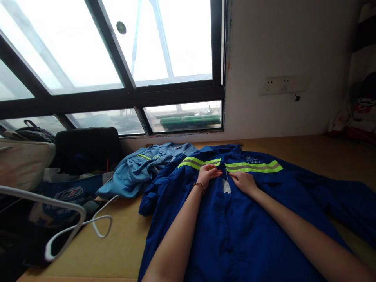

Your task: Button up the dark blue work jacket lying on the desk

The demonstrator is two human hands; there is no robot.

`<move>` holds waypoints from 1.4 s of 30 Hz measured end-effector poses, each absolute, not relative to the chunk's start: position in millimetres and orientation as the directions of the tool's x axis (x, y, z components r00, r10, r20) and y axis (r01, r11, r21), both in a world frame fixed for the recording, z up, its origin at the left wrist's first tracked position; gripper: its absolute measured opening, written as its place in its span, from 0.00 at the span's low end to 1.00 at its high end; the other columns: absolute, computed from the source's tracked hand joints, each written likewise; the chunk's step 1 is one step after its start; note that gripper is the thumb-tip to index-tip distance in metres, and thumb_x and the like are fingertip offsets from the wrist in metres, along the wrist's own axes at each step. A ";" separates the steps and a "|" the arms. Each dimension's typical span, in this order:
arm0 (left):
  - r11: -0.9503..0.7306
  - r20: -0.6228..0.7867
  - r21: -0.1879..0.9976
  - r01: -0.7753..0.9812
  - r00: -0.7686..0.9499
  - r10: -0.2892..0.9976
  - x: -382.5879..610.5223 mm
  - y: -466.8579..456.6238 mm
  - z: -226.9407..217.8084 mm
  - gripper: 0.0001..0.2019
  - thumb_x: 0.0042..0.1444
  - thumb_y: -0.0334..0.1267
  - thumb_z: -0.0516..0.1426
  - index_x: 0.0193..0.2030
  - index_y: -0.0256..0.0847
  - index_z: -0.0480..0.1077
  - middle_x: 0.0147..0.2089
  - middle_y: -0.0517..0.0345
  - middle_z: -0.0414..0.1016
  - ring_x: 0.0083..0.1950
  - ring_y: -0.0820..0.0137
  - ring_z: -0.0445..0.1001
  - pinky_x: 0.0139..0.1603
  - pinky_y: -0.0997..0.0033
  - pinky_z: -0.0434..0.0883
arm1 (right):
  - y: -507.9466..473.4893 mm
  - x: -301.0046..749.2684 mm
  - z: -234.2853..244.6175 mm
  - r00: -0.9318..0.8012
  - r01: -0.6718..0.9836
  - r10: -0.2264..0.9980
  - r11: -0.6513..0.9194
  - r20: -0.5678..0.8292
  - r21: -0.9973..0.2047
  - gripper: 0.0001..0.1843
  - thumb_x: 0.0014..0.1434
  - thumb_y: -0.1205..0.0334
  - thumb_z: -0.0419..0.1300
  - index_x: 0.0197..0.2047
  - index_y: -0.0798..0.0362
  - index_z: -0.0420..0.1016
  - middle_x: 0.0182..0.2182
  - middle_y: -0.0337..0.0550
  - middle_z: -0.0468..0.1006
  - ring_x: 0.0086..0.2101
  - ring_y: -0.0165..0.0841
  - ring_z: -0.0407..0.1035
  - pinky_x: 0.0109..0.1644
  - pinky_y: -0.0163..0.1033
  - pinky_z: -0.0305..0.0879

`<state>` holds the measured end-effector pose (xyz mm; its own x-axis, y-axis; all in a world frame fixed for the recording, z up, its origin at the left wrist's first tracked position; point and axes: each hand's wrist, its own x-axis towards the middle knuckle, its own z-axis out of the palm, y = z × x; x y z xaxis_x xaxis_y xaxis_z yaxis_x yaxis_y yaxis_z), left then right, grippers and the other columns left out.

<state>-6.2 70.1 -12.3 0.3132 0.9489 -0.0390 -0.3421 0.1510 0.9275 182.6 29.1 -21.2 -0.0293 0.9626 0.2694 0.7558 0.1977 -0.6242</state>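
Both hands (208,175) touch the jacket's (249,239) front — bare tabletop (126,231) leftward.

Both arms reach forward, converging. Left forearm (176,231) steeper, right forearm (302,231) flatter. Left hand (208,174): fingers fairly straight, pointing inward. Right hand (243,182): fingers bent, also inward. Hands near each other, not touching. Can't confirm grip on either.

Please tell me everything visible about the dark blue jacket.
The dark blue jacket, seemingly woven cloth, lies wrinkled on the yellowish table, collar toward the window. Yellow-green and grey stripes cross its chest; white lettering tops one. One sleeve extends right; the other looks bunched beside a light blue garment. The left hand and right hand touch its front, near a white patch.
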 end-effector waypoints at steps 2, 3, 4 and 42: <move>0.155 -0.033 0.929 -0.336 0.342 0.939 -3.7 69.4 -12.6 0.13 0.44 0.34 0.61 0.37 0.32 0.64 0.32 0.44 0.75 0.35 0.62 0.76 0.36 0.65 0.74 | 26.9 191.5 -17.4 -0.048 0.844 0.961 0.184 0.271 -0.503 0.13 0.52 0.53 0.52 0.38 0.41 0.76 0.37 0.40 0.76 0.36 0.37 0.68 0.34 0.37 0.57; 0.156 -0.030 0.931 -0.329 0.356 0.934 -2.6 69.2 -12.8 0.14 0.44 0.34 0.61 0.37 0.32 0.64 0.32 0.44 0.75 0.35 0.62 0.76 0.37 0.65 0.73 | 27.4 193.2 -14.5 -0.038 0.842 0.968 0.166 0.250 -0.514 0.13 0.52 0.52 0.52 0.37 0.41 0.76 0.36 0.40 0.76 0.36 0.37 0.68 0.34 0.37 0.57; 0.155 -0.029 0.934 -0.321 0.367 0.930 -1.6 69.2 -13.1 0.14 0.44 0.35 0.61 0.37 0.32 0.64 0.32 0.44 0.75 0.35 0.62 0.76 0.37 0.65 0.73 | 28.6 192.9 -11.0 -0.009 0.812 0.975 0.137 0.222 -0.567 0.14 0.51 0.50 0.53 0.35 0.42 0.77 0.34 0.40 0.77 0.35 0.37 0.68 0.33 0.36 0.57; 0.102 -0.007 0.950 -0.294 0.306 0.952 3.8 74.0 -19.1 0.14 0.40 0.35 0.63 0.34 0.32 0.67 0.30 0.49 0.75 0.32 0.66 0.76 0.35 0.69 0.74 | 49.6 148.7 -17.3 0.065 -0.346 0.994 -0.061 -0.089 -0.936 0.08 0.41 0.64 0.60 0.28 0.54 0.76 0.26 0.42 0.77 0.27 0.35 0.71 0.30 0.37 0.67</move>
